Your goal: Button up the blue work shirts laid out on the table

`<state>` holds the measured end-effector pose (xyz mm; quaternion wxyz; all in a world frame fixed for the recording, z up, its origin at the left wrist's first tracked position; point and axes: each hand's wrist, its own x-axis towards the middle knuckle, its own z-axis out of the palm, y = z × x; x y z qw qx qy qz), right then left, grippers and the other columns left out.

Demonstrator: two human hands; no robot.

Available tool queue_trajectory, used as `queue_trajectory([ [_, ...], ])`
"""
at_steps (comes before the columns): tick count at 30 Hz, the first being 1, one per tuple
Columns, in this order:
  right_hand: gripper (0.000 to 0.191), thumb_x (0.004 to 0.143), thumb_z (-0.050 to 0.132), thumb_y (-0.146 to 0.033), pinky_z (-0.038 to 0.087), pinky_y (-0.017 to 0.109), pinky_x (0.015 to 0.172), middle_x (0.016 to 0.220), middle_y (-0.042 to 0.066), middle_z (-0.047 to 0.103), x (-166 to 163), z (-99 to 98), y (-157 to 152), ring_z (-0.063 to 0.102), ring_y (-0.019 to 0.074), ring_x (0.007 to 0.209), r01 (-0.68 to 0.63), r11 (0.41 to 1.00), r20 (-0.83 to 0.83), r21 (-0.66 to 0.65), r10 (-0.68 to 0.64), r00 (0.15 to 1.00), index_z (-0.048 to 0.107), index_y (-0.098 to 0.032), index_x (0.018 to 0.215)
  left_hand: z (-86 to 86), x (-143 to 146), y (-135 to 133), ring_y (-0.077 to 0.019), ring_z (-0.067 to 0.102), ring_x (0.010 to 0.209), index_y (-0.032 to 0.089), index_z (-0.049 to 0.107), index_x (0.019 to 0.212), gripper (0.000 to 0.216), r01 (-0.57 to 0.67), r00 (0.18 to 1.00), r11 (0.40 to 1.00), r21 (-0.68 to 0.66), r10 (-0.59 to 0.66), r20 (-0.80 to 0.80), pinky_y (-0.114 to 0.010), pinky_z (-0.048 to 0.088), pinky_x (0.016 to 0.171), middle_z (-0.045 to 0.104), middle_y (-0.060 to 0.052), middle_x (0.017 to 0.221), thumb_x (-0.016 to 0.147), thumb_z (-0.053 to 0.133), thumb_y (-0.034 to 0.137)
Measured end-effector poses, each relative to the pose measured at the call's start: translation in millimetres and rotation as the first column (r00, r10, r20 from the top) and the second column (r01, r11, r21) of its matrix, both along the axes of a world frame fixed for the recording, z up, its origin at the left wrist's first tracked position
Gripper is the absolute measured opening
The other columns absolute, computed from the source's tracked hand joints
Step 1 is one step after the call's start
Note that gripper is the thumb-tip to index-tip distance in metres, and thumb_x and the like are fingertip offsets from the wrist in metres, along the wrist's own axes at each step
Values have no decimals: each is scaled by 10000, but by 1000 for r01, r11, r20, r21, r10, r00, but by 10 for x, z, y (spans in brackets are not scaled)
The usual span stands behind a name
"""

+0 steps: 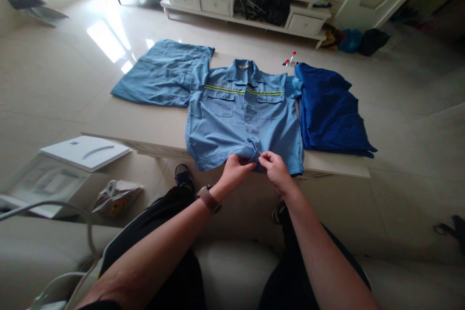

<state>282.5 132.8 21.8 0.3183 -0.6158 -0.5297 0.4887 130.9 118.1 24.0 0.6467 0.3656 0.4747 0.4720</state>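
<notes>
A light blue work shirt (225,131) with yellow stripes across the chest lies face up on a low table, collar away from me. At its near hem, my left hand (236,170) pinches the edge of the front placket. Close beside it, my right hand (273,167) has its fingers closed on the other side of the same front opening. The cloth between the two hands is slightly raised. Any button under my fingertips is hidden. A brown watch (209,198) is on my left wrist.
Light blue folded cloth (160,75) lies left of the shirt, dark blue folded cloth (330,111) right. They rest on the pale low table (152,123). A white box (85,152) and plastic bag (118,198) stand at lower left; a white cabinet (203,2) is beyond.
</notes>
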Motion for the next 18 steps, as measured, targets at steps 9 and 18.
queue_trajectory([
  [9,117,860,563,-293,435,284,775,841,28,648,-11,4,-104,576,161,797,-246,969,486,16,208,849,622,-194,837,-272,307,-281,-118,609,554,135,614,782,144,-267,863,695,-668,481,156,-225,481,550,662,-22,642,877,629,242],
  [18,398,930,557,-295,445,405,1061,1328,119,560,-132,26,-187,491,280,1244,-458,888,682,-36,357,638,664,-257,1311,-479,387,-583,-101,577,488,113,600,811,322,-155,927,647,-747,356,116,-213,414,501,629,-24,611,1028,469,313],
])
